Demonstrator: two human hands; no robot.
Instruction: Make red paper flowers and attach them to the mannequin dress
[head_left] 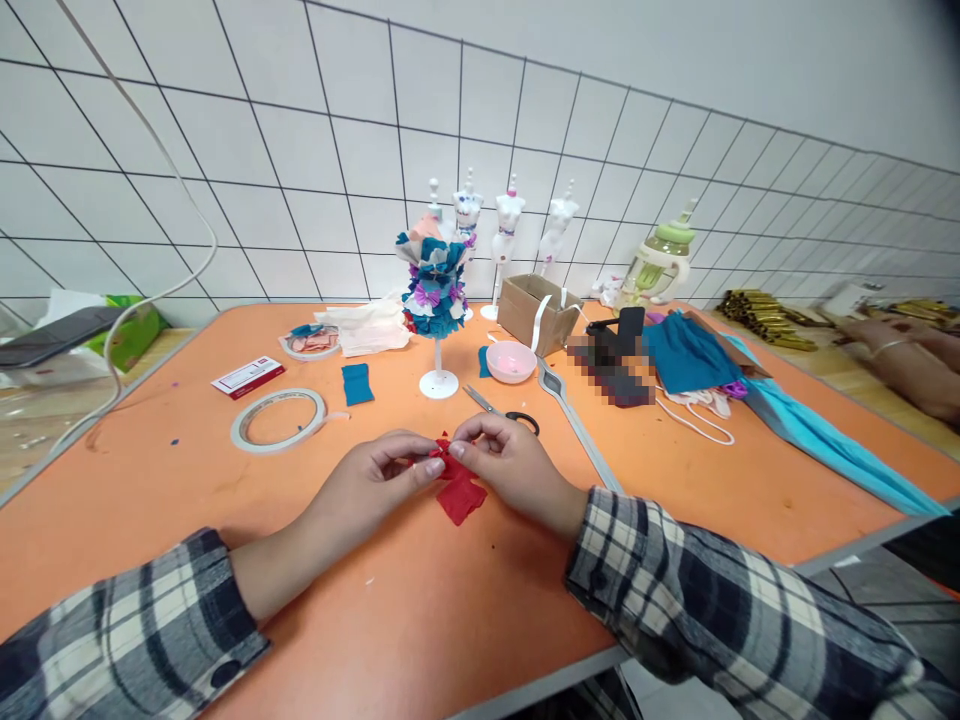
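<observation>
Over the front middle of the table, my left hand (379, 478) and my right hand (517, 465) meet at a small piece of red crepe paper (460, 500). Both hands pinch its upper part between thumb and fingers. Its lower end hangs loose and spreads out below the fingertips. The fingers partly hide the pinched part. Just beyond my right hand lie scissors (480, 399) with black handles. Behind them stands a small dress form (436, 322) covered in teal paper ruffles and purple bows, on a white base. A pink bowl (511, 374) sits to its right.
On the left lie a tape roll (241, 432), a red and white card (249, 377) and a teal paper strip (358, 383). Behind are bare dress forms (508, 212), a cardboard box (525, 305) and a bottle (660, 262). Another person's arm (907, 350) rests at far right.
</observation>
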